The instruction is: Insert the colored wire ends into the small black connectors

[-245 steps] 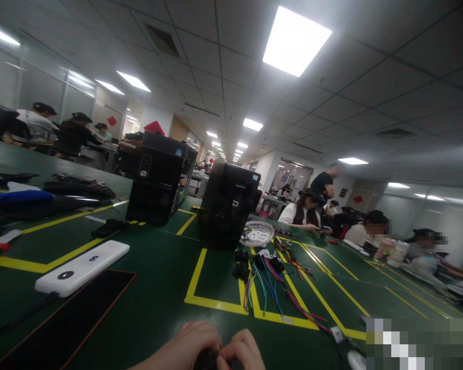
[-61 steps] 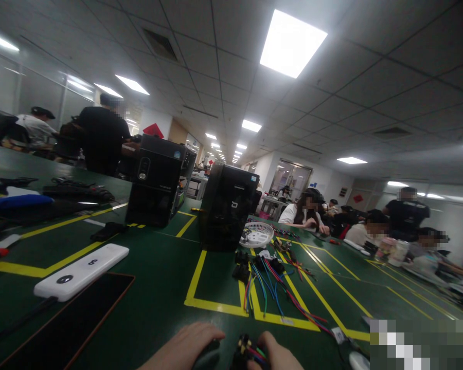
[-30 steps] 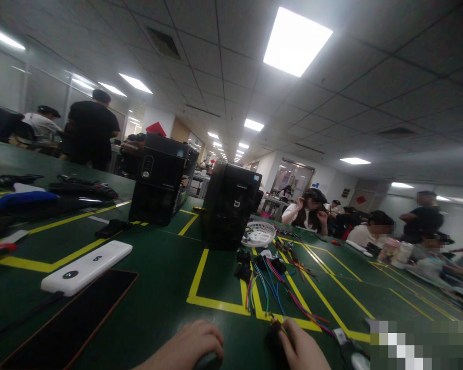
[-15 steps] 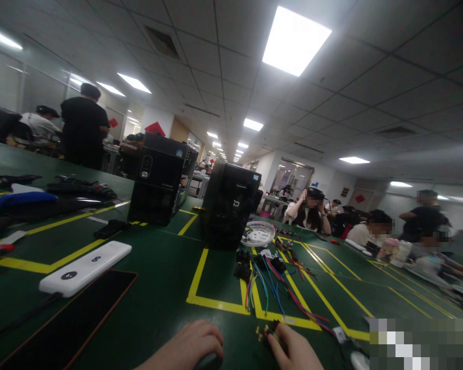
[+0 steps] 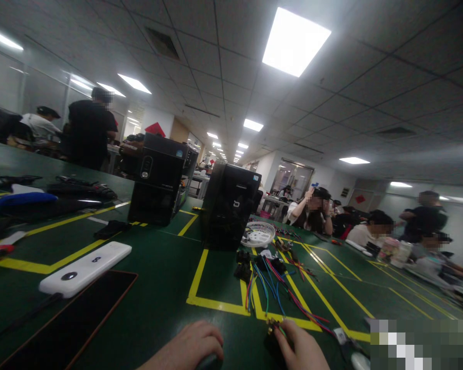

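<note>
My left hand (image 5: 195,345) curls over a dark, rounded object (image 5: 210,362) at the bottom edge of the view, most of it hidden under the palm. A short way to the right, my right hand (image 5: 299,347) pinches a small black wired connector (image 5: 272,331) with brass-coloured metal ends and a bit of green wire. The fingers cover part of it. Just beyond that hand lies a bundle of red, blue and green wires (image 5: 272,282), with black plugs (image 5: 244,266) at its far end.
Two black computer towers (image 5: 231,205) (image 5: 154,185) stand ahead. A white basket (image 5: 258,234) sits beside the nearer one. On the left are a white power bank-like box (image 5: 88,267) with a cable and a dark flat panel (image 5: 77,313). Yellow tape (image 5: 219,307) marks the green table. People sit around.
At first both hands were together over a dark thing; they have since parted, the right moving rightward with the connector. My left hand has closed over the rounded object. A person across raised their arms.
</note>
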Demonstrator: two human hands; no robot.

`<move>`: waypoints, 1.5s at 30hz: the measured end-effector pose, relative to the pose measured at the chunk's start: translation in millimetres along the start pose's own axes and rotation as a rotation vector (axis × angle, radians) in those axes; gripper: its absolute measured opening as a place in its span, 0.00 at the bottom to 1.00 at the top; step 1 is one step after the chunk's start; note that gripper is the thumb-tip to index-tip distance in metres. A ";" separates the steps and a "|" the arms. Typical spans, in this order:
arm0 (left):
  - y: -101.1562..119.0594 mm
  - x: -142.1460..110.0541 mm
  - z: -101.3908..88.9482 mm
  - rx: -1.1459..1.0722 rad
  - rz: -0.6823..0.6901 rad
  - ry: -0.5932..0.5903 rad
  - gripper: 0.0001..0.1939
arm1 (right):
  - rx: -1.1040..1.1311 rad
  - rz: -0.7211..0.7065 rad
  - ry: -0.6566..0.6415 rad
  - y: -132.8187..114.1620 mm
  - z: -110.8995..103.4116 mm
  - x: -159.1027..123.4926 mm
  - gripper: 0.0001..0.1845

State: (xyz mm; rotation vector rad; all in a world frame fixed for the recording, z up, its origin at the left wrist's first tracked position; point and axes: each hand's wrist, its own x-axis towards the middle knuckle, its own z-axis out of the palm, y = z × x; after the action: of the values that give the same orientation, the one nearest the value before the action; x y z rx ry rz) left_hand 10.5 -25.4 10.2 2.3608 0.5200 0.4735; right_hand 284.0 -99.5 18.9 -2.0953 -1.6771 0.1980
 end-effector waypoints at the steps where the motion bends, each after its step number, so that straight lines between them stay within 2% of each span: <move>1: 0.0 0.0 -0.1 0.002 0.004 0.003 0.14 | 0.003 -0.005 0.013 1.2 1.1 0.4 0.15; 8: 1.6 2.1 -4.1 0.004 -0.019 -0.043 0.13 | -0.009 0.014 0.026 9.3 6.8 2.8 0.13; 18: 2.8 0.5 -2.5 -0.008 -0.011 -0.013 0.13 | -0.002 0.066 0.013 0.4 1.3 1.5 0.10; 27: 3.0 1.4 -3.0 0.035 -0.008 -0.017 0.14 | -0.023 0.063 -0.002 7.5 3.5 2.4 0.11; 32: -7.8 5.8 1.6 0.074 -0.009 -0.053 0.15 | -0.044 0.059 -0.034 14.9 6.3 5.0 0.11; 33: -11.5 7.3 3.1 0.076 -0.007 -0.089 0.14 | -0.046 0.058 -0.031 16.0 6.8 5.4 0.10; 34: -15.4 8.6 4.7 0.076 -0.010 -0.080 0.11 | -0.048 0.057 -0.027 16.9 7.3 5.7 0.10; 39: -31.2 12.7 12.7 0.068 0.022 -0.062 0.12 | -0.046 0.046 -0.032 18.0 9.4 4.9 0.09; 45: -35.1 16.5 16.6 0.092 -0.017 -0.068 0.09 | -0.045 0.018 -0.049 14.0 8.3 3.7 0.10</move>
State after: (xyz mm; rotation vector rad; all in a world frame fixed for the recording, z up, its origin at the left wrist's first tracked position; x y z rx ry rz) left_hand 23.9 -1.8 -22.0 2.4488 0.5404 0.3675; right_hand 294.2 -96.2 6.1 -2.1560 -1.7065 0.2210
